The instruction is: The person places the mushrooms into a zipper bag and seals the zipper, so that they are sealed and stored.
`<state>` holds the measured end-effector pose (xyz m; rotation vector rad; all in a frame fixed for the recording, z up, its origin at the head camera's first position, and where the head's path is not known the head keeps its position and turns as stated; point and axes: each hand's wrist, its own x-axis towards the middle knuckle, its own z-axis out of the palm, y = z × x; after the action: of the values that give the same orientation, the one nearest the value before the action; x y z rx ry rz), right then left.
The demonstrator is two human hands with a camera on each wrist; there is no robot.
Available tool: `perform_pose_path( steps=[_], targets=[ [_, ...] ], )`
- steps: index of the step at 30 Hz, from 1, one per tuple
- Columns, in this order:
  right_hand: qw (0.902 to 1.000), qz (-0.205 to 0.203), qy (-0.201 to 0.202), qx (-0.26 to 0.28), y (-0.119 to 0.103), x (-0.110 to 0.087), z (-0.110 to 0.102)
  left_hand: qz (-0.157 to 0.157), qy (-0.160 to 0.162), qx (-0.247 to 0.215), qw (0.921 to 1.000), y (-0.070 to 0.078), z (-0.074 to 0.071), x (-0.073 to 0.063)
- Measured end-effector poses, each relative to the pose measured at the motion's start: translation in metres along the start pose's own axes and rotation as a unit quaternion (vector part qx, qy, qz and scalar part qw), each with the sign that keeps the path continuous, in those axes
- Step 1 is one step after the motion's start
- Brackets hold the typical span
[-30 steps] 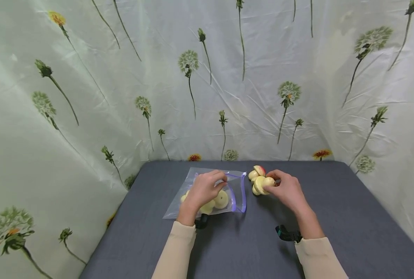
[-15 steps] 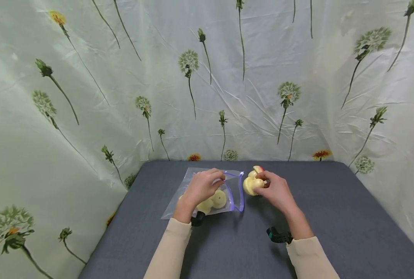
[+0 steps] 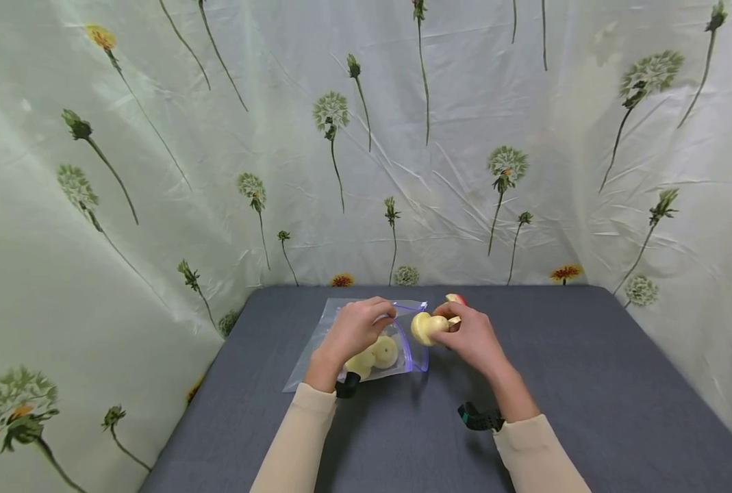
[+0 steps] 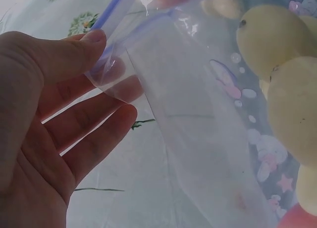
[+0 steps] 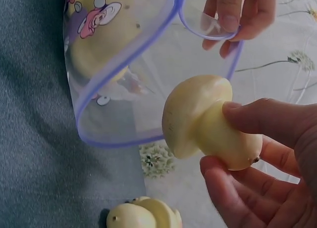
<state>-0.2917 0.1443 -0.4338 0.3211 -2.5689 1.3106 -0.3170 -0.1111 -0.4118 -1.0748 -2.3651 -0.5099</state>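
No text, label, brand, number or sign can be read on the bag [image 5: 119,65] or anywhere else.

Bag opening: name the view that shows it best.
Right wrist: the opening, rimmed in purple, stands wide and close. The head view shows it small, partly hidden; the left wrist view, only part, near the left hand.

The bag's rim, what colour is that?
The bag's rim is bluish purple; it shows best in the right wrist view.
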Motion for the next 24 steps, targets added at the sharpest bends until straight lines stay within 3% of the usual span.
perform_pose_path(
  steps=[24],
  targets=[
    [0.9996, -0.02, -0.016, 0.01, -0.014, 0.0, 0.03, -0.005, 0.008, -0.028, 0.9996, -0.005, -0.006, -0.002]
  ],
)
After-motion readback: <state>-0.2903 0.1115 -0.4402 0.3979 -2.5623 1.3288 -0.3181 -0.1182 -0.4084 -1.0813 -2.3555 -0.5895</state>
